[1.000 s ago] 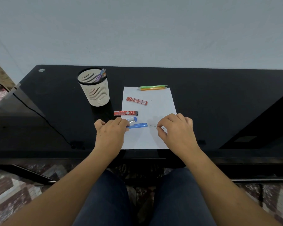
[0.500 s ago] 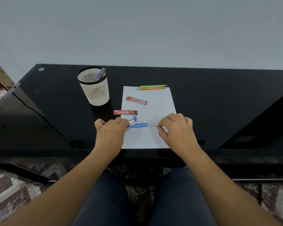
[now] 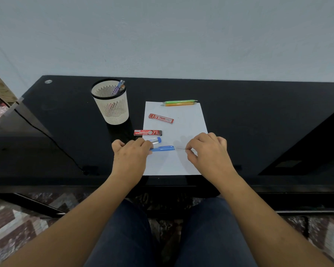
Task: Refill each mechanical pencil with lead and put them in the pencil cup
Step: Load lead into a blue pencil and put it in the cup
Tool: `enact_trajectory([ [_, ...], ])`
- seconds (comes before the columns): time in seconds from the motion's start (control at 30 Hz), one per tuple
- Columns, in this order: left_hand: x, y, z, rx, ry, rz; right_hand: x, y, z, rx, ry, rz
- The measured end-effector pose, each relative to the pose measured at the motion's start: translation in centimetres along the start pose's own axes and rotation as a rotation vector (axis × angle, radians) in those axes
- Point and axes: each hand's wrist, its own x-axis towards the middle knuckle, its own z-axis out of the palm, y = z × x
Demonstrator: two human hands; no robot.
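Over paper (image 3: 183,130) | left hand (image 3: 130,157) grips pencil (image 3: 163,148) | right hand (image 3: 208,153) pinches lead (image 3: 180,148)

Black glossy desk (image 3: 258,112), pale wall (image 3: 162,35)

Two hands at a blue mechanical pencil, over paper on a black desk.

The left hand (image 3: 130,157) grips the blue mechanical pencil (image 3: 162,148) lying level above the white sheet of paper (image 3: 181,132). The right hand (image 3: 208,153) pinches a thin lead (image 3: 180,148) whose tip is just beside the pencil's open end. A blue-capped piece (image 3: 156,140) lies near the left fingers. Two red lead cases (image 3: 161,118) (image 3: 148,132) lie beyond. A green pencil (image 3: 179,101) and an orange pencil (image 3: 178,104) rest side by side at the paper's far edge. The slotted pencil cup (image 3: 111,105) on the black desk (image 3: 258,112) holds pencils.
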Motion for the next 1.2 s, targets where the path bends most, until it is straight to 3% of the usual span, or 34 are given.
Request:
enact_trajectory([
  [1.2, -0.1, -0.3, 1.1, -0.038, 0.101, 0.056, -0.1, -0.2, 0.0, -0.005, -0.038, -0.005],
])
